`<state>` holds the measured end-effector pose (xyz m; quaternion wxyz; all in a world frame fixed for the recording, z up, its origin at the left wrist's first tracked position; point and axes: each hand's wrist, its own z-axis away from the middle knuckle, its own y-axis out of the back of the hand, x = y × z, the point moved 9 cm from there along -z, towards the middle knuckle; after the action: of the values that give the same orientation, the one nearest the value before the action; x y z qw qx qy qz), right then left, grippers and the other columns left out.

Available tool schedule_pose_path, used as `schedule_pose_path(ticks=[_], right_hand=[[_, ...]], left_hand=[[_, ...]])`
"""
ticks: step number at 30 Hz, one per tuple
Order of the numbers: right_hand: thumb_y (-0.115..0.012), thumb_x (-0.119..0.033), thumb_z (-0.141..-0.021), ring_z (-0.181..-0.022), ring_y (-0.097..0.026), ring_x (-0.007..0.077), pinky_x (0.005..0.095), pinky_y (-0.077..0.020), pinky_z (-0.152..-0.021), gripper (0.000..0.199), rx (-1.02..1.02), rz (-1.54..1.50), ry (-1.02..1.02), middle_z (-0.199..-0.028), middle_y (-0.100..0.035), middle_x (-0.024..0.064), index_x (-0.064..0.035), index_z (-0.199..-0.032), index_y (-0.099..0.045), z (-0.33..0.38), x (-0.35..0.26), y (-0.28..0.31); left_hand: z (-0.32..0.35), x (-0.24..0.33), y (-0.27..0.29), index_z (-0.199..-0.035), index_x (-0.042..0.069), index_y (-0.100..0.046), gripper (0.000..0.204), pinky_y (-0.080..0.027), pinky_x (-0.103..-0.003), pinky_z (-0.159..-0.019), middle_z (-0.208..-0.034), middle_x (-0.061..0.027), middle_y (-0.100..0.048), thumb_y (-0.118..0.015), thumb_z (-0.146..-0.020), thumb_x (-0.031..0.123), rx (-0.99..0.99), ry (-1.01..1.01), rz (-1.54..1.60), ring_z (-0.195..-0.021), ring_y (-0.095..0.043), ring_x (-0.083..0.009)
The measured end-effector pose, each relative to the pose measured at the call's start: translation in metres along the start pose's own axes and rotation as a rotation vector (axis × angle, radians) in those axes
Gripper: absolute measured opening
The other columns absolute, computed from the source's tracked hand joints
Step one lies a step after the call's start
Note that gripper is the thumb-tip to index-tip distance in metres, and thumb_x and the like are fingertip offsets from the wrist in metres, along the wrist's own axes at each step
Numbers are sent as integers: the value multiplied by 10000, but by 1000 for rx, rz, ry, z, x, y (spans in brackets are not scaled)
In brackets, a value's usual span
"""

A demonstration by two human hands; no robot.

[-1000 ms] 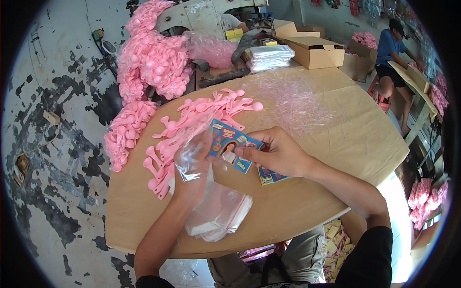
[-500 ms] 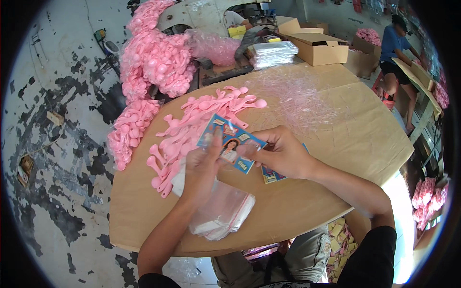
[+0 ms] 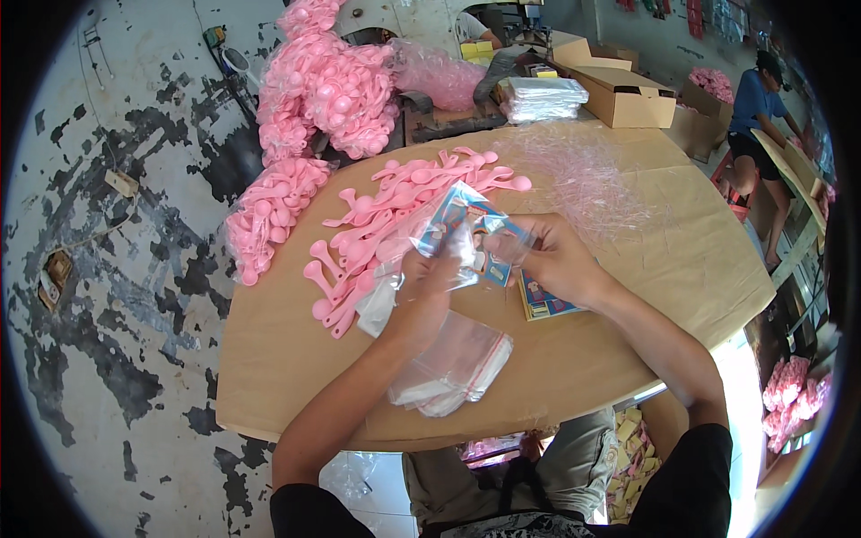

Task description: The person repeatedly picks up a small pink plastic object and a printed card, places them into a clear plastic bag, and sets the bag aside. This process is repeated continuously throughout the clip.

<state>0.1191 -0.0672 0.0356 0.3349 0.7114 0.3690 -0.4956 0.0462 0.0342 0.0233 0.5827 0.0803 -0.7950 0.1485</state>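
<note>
Both hands meet over the middle of a brown cardboard tabletop (image 3: pixel 646 296). My left hand (image 3: pixel 429 285) grips a clear plastic bag (image 3: pixel 448 240) with a printed blue card inside it. My right hand (image 3: pixel 547 255) pinches the same bag and card from the right. A small stack of printed cards (image 3: pixel 543 303) lies just under my right wrist. A pile of clear bags with a red strip (image 3: pixel 453 368) lies beneath my left forearm. Loose pink plastic spoons (image 3: pixel 377 229) spread left of and behind the hands.
Bags full of pink spoons (image 3: pixel 327 85) are heaped at the back left, one (image 3: pixel 269 215) hanging at the table's left edge. Crumpled clear film (image 3: pixel 583 175), stacked bags (image 3: pixel 543 97) and open cardboard boxes (image 3: pixel 628 99) sit behind. Another person in blue (image 3: pixel 753 108) works at the far right.
My left hand has come up off the bag pile to the card. Both hands now hold the bag with the card in it, lifted slightly off the table.
</note>
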Motion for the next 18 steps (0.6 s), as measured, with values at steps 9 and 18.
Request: schedule_pose_path(ticks=[9, 18], right_hand=[[-653, -278, -928, -661, -587, 50, 223, -472, -584, 265, 104, 46, -61, -814, -675, 17, -45, -1045, -696, -5, 10, 3], [-645, -269, -929, -654, -575, 80, 230, -470, -593, 280, 117, 88, -68, -783, -645, 2, -21, -1059, -668, -33, -9, -12]], left_hand=[[-9, 26, -13, -1415, 25, -368, 486, -456, -306, -979, -1367, -104, -499, -517, -1003, 234, -136, -191, 191, -1181, -539, -149], [-12, 20, 15, -1326, 43, -466, 451, -489, -311, -930, -1242, -83, -581, -636, -926, 163, -125, -227, 178, -1144, -559, -158]])
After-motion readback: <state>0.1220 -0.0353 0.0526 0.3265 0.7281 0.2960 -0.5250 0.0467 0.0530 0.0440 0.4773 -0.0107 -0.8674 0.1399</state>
